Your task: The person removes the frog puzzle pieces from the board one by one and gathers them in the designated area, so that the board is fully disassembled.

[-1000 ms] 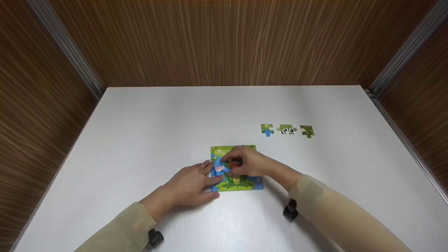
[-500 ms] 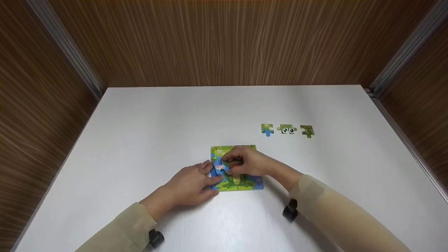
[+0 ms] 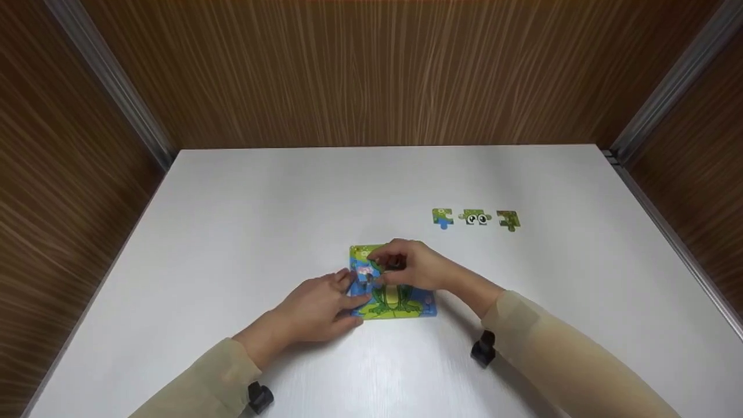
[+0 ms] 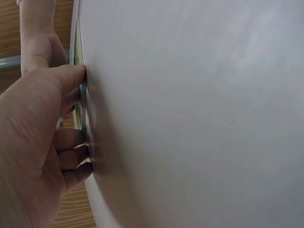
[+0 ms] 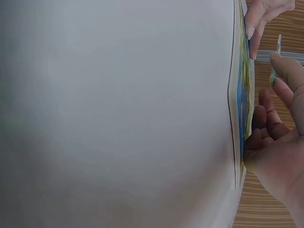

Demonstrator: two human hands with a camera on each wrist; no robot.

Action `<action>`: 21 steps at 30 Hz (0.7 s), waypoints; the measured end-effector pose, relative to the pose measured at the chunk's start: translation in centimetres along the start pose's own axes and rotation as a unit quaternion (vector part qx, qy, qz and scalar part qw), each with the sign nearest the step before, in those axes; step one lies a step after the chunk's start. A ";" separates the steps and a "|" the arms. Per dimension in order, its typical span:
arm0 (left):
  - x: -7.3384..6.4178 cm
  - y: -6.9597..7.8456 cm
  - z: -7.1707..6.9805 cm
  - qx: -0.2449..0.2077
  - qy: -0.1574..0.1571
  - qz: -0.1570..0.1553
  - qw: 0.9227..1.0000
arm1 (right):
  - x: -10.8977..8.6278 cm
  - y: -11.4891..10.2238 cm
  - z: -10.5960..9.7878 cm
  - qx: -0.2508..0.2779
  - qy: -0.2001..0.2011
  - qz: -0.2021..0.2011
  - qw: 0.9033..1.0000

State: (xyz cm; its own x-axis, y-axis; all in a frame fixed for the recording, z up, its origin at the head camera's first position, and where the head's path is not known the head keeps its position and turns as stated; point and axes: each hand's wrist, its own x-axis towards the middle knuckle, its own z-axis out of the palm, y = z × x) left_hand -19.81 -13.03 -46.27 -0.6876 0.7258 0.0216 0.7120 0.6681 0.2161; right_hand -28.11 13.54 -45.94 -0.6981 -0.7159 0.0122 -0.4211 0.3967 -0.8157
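Beige fabric sleeves (image 3: pixel 197 380) reach in over the near part of a white surface (image 3: pixel 278 197), each with a black wrist device (image 3: pixel 260 397) at the cuff. Left hand (image 3: pixel 313 310): released, fingers spread and touching the left edge of a frog puzzle (image 3: pixel 400 311), thumb at its near left corner. Right hand (image 3: pixel 415 267): thumb and index finger pinch a blue puzzle piece (image 3: pixel 365 271) with a pink motif. The right wrist view shows this piece nearly edge-on, raised off the puzzle; its exact height cannot be judged. The puzzle lies flat, near edge toward the person, well apart from the surface's left, right and far edges. Farther off to the right lie, in a row with narrow gaps, a green-and-blue piece (image 3: pixel 442 218), an eyes piece (image 3: pixel 475 217) and a dark green piece (image 3: pixel 509 220). White surface separates this row from both the puzzle and the far edge. Beyond that edge stands a brown wood-grain panel (image 3: pixel 371 69), flanked by metal strips (image 3: pixel 116 75).
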 end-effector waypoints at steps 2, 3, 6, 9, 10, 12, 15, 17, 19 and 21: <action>0.0 0.0 0.0 -0.002 0.003 0.003 1.000 | -0.1 -0.1 -0.2 -0.002 0.006 -0.008 1.000; 0.1 0.0 0.0 -0.002 0.002 0.003 1.000 | -0.2 -0.2 -0.3 -0.003 0.010 -0.010 1.000; 0.1 0.0 -0.1 -0.003 0.000 0.001 1.000 | -0.4 -0.5 -0.7 -0.007 0.019 -0.010 1.000; 0.1 0.0 -0.1 -0.001 -0.002 -0.001 1.000 | -0.6 -0.8 -1.2 -0.008 0.028 -0.008 1.000; 0.1 -0.1 -0.1 -0.002 -0.003 -0.001 1.000 | -0.6 -0.8 -1.4 -0.008 0.031 -0.008 0.999; 0.2 -0.1 -0.1 -0.002 -0.003 0.001 1.000 | -0.8 -0.9 -1.8 -0.012 0.040 -0.006 0.999; 0.2 -0.1 -0.2 -0.004 -0.006 -0.001 1.000 | -1.1 -0.8 -2.5 -0.028 0.055 -0.005 0.998; 0.2 -0.1 -0.1 -0.006 -0.008 -0.003 1.000 | -1.3 -0.6 -2.9 -0.040 0.064 -0.001 0.997; 0.2 -0.2 -0.1 -0.009 -0.010 -0.006 1.000 | -1.6 -0.4 -3.4 -0.050 0.071 -0.001 0.996; 0.2 -0.2 -0.1 -0.011 -0.011 -0.009 1.000 | -2.0 -0.2 -4.0 -0.055 0.079 0.003 0.995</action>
State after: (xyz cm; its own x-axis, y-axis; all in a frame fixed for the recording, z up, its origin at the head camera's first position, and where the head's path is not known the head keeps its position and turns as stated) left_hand -20.13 -13.07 -46.26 -0.6968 0.7172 -0.0047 0.6959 0.6776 0.2379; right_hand -28.95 17.16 -43.51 -0.7794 -0.6176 0.1059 -0.4720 0.4675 -0.7474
